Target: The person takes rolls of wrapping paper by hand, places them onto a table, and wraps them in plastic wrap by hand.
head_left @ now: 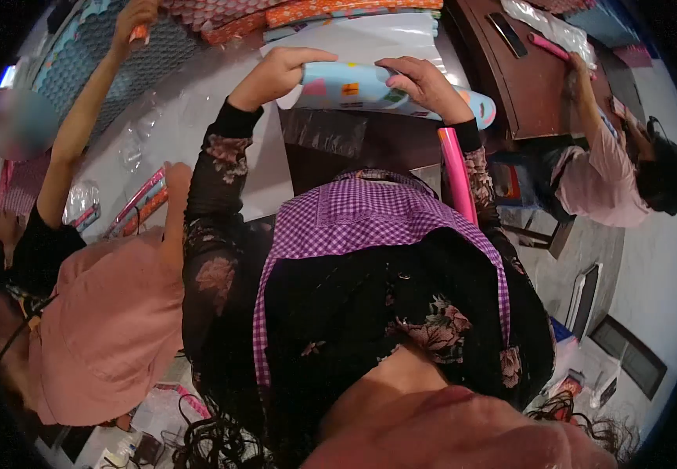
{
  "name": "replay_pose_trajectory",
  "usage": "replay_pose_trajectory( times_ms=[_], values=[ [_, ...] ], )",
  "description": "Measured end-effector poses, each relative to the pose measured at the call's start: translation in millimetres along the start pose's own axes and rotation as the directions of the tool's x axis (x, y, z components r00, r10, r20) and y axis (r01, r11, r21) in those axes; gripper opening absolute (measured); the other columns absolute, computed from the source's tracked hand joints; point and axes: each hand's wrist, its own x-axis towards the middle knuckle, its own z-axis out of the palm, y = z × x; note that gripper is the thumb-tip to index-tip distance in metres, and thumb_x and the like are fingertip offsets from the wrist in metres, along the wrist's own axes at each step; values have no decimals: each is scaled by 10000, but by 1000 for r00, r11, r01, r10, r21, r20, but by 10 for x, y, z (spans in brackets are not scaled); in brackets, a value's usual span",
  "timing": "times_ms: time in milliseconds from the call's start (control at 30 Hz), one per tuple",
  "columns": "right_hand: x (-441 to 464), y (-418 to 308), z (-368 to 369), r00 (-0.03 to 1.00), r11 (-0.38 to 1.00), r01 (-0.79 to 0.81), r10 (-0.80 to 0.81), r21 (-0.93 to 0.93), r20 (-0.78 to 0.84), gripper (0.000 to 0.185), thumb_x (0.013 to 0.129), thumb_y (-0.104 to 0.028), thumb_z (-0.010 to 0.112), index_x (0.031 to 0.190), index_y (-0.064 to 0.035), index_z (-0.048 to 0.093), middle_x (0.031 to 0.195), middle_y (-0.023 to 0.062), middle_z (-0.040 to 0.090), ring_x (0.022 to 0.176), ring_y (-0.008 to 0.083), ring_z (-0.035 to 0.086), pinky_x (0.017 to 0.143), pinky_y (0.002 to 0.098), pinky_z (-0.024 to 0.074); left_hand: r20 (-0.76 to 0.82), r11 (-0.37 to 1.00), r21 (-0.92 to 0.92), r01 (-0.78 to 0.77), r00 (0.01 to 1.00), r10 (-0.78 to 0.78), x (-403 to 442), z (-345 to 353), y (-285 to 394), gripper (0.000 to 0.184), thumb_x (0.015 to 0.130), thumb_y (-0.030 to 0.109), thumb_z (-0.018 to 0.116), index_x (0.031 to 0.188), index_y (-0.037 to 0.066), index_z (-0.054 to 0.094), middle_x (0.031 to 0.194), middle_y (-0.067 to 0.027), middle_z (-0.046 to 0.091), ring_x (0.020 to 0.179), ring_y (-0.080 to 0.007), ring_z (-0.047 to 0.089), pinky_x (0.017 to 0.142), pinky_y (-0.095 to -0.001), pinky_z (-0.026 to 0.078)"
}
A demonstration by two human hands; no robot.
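Note:
Between my hands is a roll of light-blue wrapping paper (346,84) printed with coloured gift-box shapes, lying nearly level above the table edge. My left hand (280,78) is closed round its left end, thumb side along the top. Further right, my right hand (430,87) grips the roll from above, fingers curled over it. The roll's right end sticks out past that hand. A pink roll (457,176) leans beside my right forearm. White sheet material (264,168) lies beneath my left hand, and a clear plastic sleeve (326,133) rests on the dark table below the roll.
Stacked patterned sheets (315,14) lie at the back. A brown table (530,90) at right carries a phone (508,35); a person in a pink top (600,176) reaches onto it with a pink roll. At left, co-workers stand near plastic-wrapped rolls (139,199).

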Motion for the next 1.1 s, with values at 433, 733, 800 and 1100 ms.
replay_pose_trajectory(
  times_ms=[433, 733, 800, 1100],
  values=[
    [-319, 210, -342, 879, 852, -392, 235, 348, 414, 580, 788, -370, 714, 1256, -65, 559, 1033, 117, 646, 905, 211, 605, 783, 359, 498, 108, 963, 107, -249, 965, 238, 77, -342, 219, 462, 766, -109, 426, 1103, 97, 667, 904, -115, 659, 839, -225, 632, 755, -305, 503],
    [-292, 97, -192, 759, 705, -601, 353, 378, 548, 554, 782, -306, 735, 1183, 29, 550, 978, 106, 633, 852, 168, 591, 762, 308, 476, 212, 991, 4, -133, 969, 129, 309, -288, 153, 404, 803, -59, 444, 1115, 86, 656, 1065, -123, 659, 941, -240, 644, 800, -349, 517],
    [-286, 105, -176, 774, 690, -574, 282, 440, 567, 598, 803, -340, 711, 1216, 48, 521, 1061, 149, 618, 951, 200, 589, 825, 331, 468, 259, 998, 23, -64, 964, 56, 347, -203, 192, 488, 744, -100, 387, 1110, 80, 655, 1077, -130, 655, 937, -258, 643, 820, -353, 507],
    [-249, -46, -88, 824, 493, -562, 270, 664, 497, 535, 849, -318, 669, 1216, 41, 520, 1043, 130, 628, 933, 180, 593, 820, 319, 473, 299, 995, 104, 1, 954, -32, 564, -176, 265, 347, 803, -6, 442, 1075, 59, 648, 904, -104, 650, 765, -200, 618, 698, -317, 497]
  ],
)
